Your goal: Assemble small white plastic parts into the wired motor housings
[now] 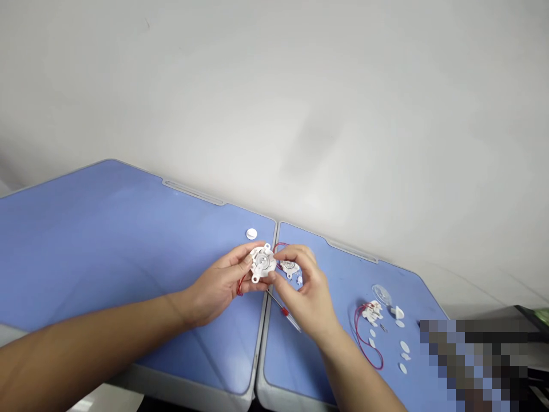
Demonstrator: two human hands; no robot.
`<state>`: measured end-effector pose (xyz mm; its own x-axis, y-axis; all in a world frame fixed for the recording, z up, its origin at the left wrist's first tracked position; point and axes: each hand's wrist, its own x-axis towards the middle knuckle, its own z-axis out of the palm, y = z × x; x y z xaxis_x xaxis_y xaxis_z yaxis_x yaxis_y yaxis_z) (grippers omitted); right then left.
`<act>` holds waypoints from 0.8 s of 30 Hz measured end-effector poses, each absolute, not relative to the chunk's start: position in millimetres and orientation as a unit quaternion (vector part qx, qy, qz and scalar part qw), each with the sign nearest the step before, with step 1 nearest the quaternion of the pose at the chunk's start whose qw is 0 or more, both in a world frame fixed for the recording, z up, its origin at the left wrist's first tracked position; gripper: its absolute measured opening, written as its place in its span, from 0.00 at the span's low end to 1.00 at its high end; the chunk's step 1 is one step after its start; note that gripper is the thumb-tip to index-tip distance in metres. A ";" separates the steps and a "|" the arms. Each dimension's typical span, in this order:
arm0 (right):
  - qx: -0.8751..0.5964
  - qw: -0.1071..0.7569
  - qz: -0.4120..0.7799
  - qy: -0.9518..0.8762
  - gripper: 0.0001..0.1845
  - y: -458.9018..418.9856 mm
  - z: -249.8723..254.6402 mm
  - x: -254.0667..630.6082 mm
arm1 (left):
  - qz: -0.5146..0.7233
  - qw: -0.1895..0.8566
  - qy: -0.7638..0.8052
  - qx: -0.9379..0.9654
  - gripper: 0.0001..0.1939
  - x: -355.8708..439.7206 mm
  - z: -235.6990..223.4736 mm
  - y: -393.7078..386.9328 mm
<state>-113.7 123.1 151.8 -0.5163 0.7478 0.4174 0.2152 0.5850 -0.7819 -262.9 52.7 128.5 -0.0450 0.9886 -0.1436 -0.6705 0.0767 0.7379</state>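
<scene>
The left hand (pixel 218 289) pinches a white round part (pixel 262 261), thumb on top, fingers beneath; the right hand (pixel 309 289) pinches its right rim between thumb and forefinger. The part sits between both hands, above the inner edge of the left table (pixel 128 240). Below, a screwdriver (pixel 290 318) slants across the seam. A white knob (pixel 251 234) lies near that table's far inner corner; a red wire (pixel 377 359) loops toward the right table's (pixel 309 372) near edge.

An off-white wall (pixel 240 86), bearing a faint grey shadow (pixel 315 137), rises behind a left blue tabletop (pixel 107 240) and a right blue tabletop (pixel 295 366), both grey-rimmed, a narrow gap between them. Each far edge has a long slot (pixel 195 193).
</scene>
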 end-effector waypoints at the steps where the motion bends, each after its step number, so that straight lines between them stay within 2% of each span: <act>1: -0.291 0.390 0.326 -0.811 0.09 120.5 151.3 -115.0 | 0.642 0.647 0.339 0.234 0.19 -262.6 128.2 52.6; 24: -0.312 0.414 0.317 -0.795 0.10 112.7 143.6 -123.6 | 0.637 0.640 0.348 0.250 0.18 -260.6 125.9 53.3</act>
